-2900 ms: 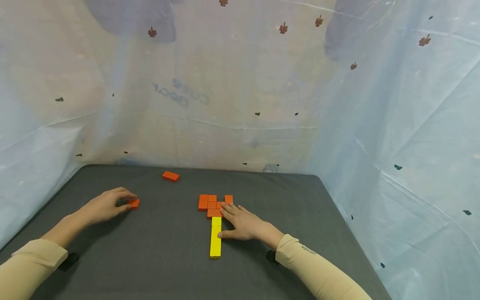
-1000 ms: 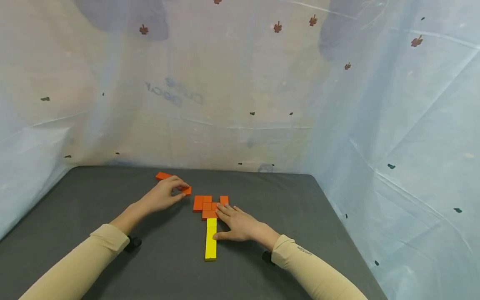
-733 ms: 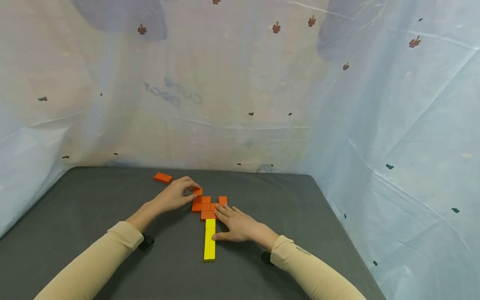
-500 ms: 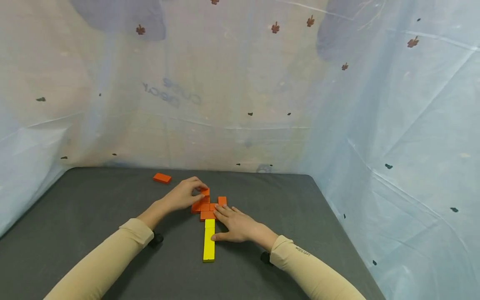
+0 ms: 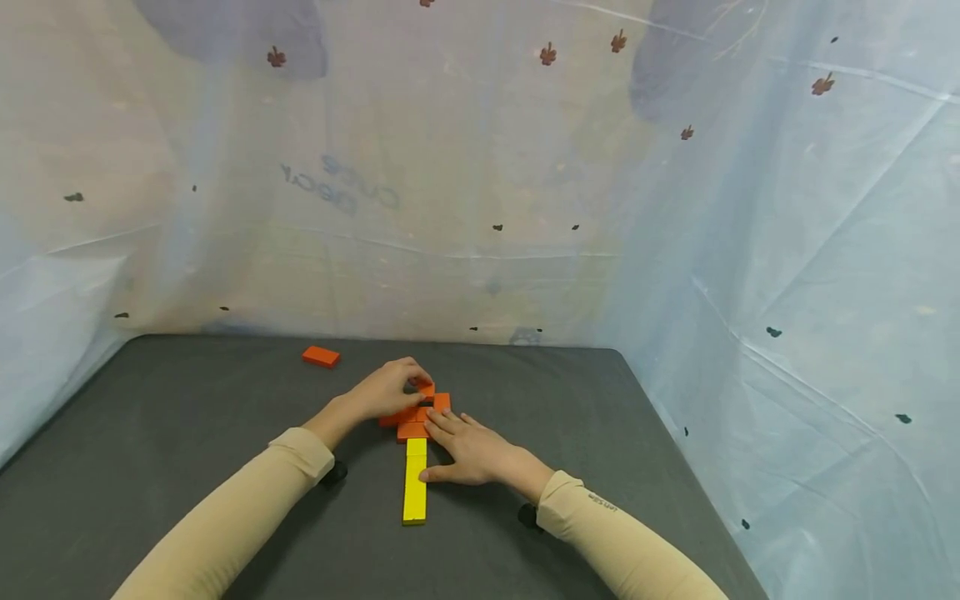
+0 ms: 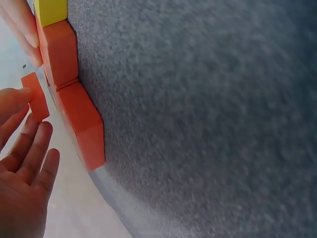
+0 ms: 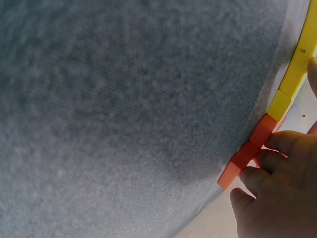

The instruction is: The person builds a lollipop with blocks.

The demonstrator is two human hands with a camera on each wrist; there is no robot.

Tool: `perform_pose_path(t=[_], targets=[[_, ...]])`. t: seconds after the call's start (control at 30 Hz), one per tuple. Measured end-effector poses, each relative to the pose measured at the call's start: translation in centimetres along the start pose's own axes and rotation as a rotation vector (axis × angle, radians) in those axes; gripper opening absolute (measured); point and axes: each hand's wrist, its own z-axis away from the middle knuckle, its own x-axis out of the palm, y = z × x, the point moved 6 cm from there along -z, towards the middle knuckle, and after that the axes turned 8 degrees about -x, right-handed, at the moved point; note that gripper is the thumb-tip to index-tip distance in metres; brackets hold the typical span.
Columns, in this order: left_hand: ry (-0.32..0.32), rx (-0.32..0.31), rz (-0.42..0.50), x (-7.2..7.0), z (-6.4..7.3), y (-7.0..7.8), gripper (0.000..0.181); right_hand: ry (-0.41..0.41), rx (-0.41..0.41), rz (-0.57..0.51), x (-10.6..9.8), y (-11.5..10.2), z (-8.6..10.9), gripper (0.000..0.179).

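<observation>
My left hand (image 5: 386, 390) pinches a small orange block (image 6: 35, 96) between thumb and fingers. It holds the block over the far side of a flat cluster of orange blocks (image 5: 411, 431), by a dark gap left of the rear right orange block (image 5: 442, 402). The left hand hides part of the cluster. My right hand (image 5: 480, 454) lies with fingers spread, its fingertips on the cluster's right side. Its thumb touches the edge of a yellow strip of blocks (image 5: 416, 492), which runs from the cluster toward me.
A single orange block (image 5: 321, 357) lies near the back edge of the dark grey table (image 5: 570, 400), left of the cluster. Translucent plastic sheeting (image 5: 450, 208) hangs behind the table and along its right side.
My left hand has carried the orange block from the table's left side rightward to above the cluster. The right hand stays on the blocks, and the head view has shifted slightly.
</observation>
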Motion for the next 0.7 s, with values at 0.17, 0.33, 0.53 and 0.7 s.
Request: perform_pose_path(t=[0.17, 0.33, 0.53, 0.7], targets=[[-0.015, -0.01, -0.026, 0.42, -0.18, -0.17, 0.024, 0.001, -0.001, 0.005, -0.08, -0.09, -0.06, 0.09], [-0.018, -0.014, -0.024, 0.44, -0.23, -0.23, 0.024, 0.007, 0.0, 0.016, -0.21, -0.06, -0.09, 0.089], [-0.029, -0.021, -0.029, 0.45, -0.2, -0.23, 0.024, 0.005, 0.003, 0.008, -0.29, -0.17, -0.01, 0.089], [-0.034, -0.018, -0.036, 0.49, -0.09, -0.14, 0.025, -0.001, 0.004, 0.007, -0.25, -0.24, 0.06, 0.088]])
